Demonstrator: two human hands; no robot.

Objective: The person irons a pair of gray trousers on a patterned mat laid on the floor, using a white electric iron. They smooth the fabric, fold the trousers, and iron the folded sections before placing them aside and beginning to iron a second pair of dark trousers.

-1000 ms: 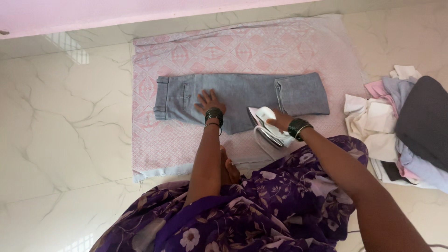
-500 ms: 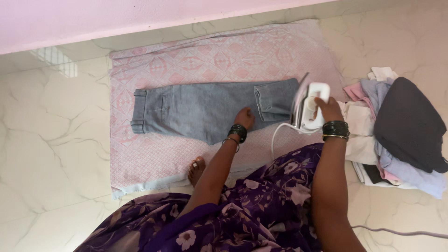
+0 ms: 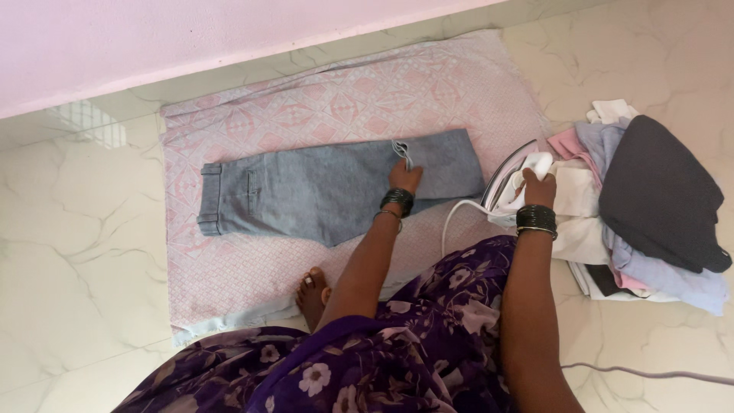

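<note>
Folded grey jeans (image 3: 321,187) lie flat on a pink patterned cloth (image 3: 306,107) spread on the marble floor. My left hand (image 3: 403,174) rests on the jeans at the folded-back leg hem and pinches its edge. My right hand (image 3: 539,187) grips the handle of a white clothes iron (image 3: 514,183), which stands tipped on its heel at the cloth's right edge, off the jeans. Both wrists carry dark bangles.
A pile of clothes (image 3: 650,206) in white, pink, lilac and dark grey sits right of the iron. The iron's cord (image 3: 650,375) trails across the floor at lower right. My foot (image 3: 312,294) rests on the cloth. A pink wall (image 3: 153,38) runs behind.
The iron left the jeans, moved right and got stood up at the cloth's edge. My left hand slid right along the jeans to the leg hem.
</note>
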